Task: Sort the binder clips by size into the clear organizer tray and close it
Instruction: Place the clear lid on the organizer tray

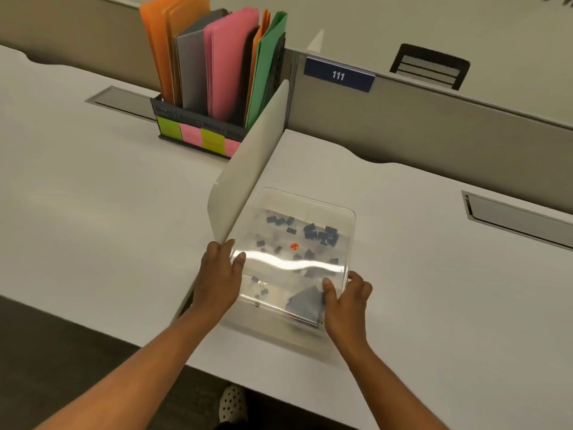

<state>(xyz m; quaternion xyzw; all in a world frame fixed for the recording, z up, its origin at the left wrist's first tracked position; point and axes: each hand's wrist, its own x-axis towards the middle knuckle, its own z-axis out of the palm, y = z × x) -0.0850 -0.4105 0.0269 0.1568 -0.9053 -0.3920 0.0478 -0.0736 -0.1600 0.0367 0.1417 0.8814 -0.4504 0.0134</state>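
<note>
A clear organizer tray [347, 231] lies on the white desk in front of me, its transparent lid down over it. Through the lid I see several dark blue binder clips [322, 234] of different sizes spread among its compartments, and a small orange dot [294, 246] near the middle. My left hand [218, 277] grips the tray's near left corner, thumb on the lid. My right hand [345, 301] grips the near right corner. Glare across the lid hides part of the contents.
A white desk divider panel [248, 159] stands right against the tray's left side. Behind it a black file holder [198, 131] with coloured folders and sticky notes. Cable hatches [124, 102] sit at the back left and right. The desk edge runs near my arms.
</note>
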